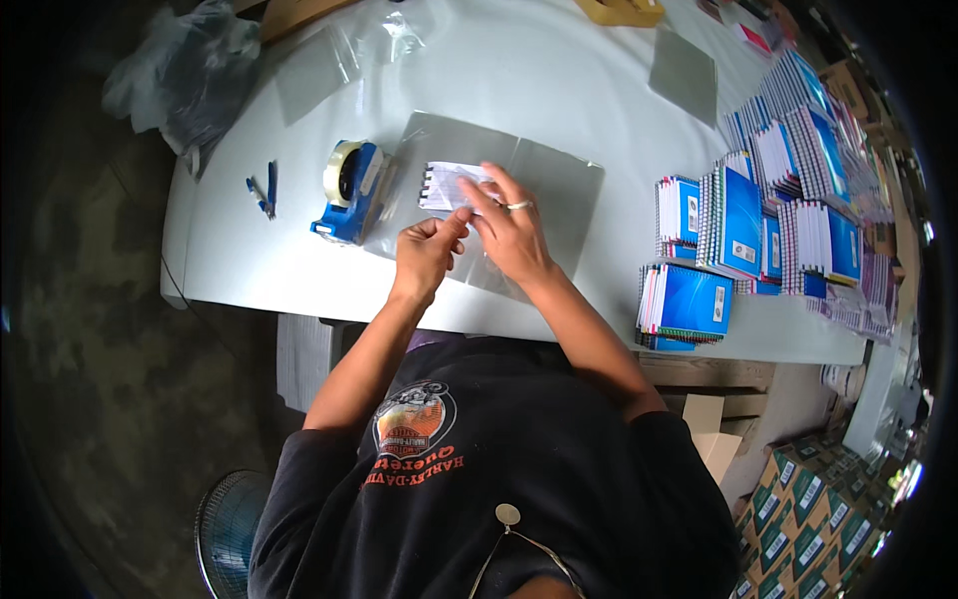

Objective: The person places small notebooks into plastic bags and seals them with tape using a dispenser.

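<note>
A small white pad with black binding rings lies on clear plastic sleeves spread over the white table. My left hand is closed in a pinch just below the pad's near edge; what its fingers hold, if anything, is too small to make out. Over the pad's right part reaches my right hand, a ring on one finger. Its fingers are stretched and apart, and they partly hide the pad. To the left of the sleeves stands a blue tape dispenser with a roll of clear tape.
A blue-handled cutting tool lies left of the dispenser. Stacks of blue spiral notebooks crowd the table's right side. A grey plastic sheet lies at the far right, and a plastic bag hangs at the far left corner.
</note>
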